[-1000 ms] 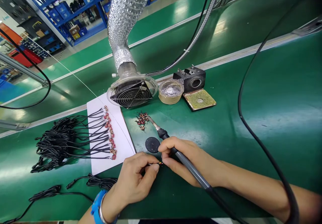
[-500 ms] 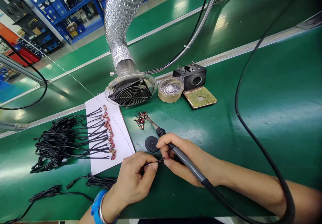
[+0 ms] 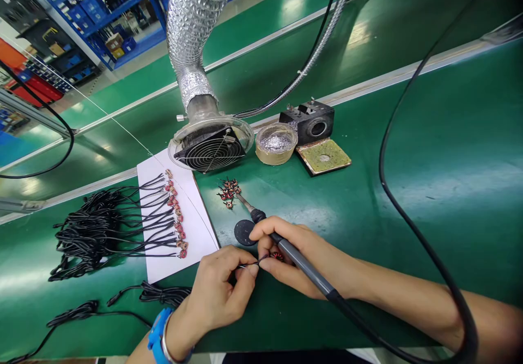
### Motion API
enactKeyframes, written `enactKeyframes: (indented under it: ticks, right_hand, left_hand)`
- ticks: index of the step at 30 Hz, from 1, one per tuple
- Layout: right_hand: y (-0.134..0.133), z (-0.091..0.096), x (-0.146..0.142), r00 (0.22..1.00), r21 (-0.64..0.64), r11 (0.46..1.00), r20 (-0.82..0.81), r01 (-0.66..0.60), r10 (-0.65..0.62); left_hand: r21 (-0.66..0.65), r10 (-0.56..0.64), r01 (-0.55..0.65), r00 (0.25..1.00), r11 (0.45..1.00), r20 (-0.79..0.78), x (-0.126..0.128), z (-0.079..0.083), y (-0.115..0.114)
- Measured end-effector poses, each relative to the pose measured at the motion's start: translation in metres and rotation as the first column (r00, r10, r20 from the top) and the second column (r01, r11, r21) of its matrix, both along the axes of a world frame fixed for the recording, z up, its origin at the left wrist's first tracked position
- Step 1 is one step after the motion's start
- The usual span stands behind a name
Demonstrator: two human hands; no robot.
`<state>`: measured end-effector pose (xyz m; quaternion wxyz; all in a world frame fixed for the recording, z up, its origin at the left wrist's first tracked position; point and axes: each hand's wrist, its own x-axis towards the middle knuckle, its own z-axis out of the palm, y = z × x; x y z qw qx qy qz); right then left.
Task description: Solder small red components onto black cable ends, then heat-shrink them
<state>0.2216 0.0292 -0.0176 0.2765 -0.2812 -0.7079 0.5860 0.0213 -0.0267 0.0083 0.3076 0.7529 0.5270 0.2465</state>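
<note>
My left hand (image 3: 220, 290) pinches the end of a thin black wire (image 3: 250, 264) near the front of the green bench. My right hand (image 3: 298, 260) is wrapped round a black soldering iron (image 3: 286, 249), and its fingertips also hold a small red coil part (image 3: 278, 255) against the wire end. The iron's metal tip (image 3: 244, 202) points away toward a little heap of red coil parts (image 3: 229, 192). A round black pad (image 3: 244, 232) lies just beyond my right thumb.
A white sheet (image 3: 196, 233) carries a row of wired coils (image 3: 175, 217) with black leads (image 3: 102, 230) trailing left. A fume fan (image 3: 210, 149) on a foil duct, a solder dish (image 3: 275, 143), an iron stand (image 3: 308, 121) with a sponge (image 3: 324, 157) sit behind. A black cable (image 3: 392, 189) loops at the right.
The view shifted slightly. My right hand has turned so the small red coil part shows at its fingertips, touching the wire end. The left hand's pinch is unchanged.
</note>
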Motion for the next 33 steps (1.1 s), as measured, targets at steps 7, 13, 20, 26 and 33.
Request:
enactKeyframes:
  ticks: [7, 13, 20, 26, 33]
  right_hand:
    - [0.001, 0.003, -0.001, 1.0, -0.059, 0.998, -0.011, -0.016, 0.015]
    - [-0.004, -0.001, -0.006, 0.984, -0.232, 0.972, -0.168, 0.027, -0.067]
    - [-0.009, -0.002, -0.009, 0.965, -0.167, 0.98, -0.222, 0.104, -0.14]
    - [-0.015, -0.003, -0.008, 0.968, 0.057, 0.973, -0.127, 0.223, -0.215]
    - [-0.017, -0.004, -0.009, 0.96, 0.18, 0.945, -0.121, 0.273, -0.254]
  left_hand:
    - [0.047, 0.057, -0.058, 0.998, 0.997, 0.021, 0.0, -0.001, 0.001]
    - [0.08, 0.097, -0.1, 0.994, 0.992, 0.05, -0.001, -0.003, -0.001]
    - [0.159, 0.099, -0.104, 0.994, 0.982, 0.034, -0.002, -0.008, -0.002]
    - [0.307, 0.063, -0.059, 0.998, 0.95, -0.002, 0.0, -0.008, -0.004]
    - [0.39, 0.063, -0.036, 0.997, 0.92, -0.055, 0.003, -0.01, -0.004]
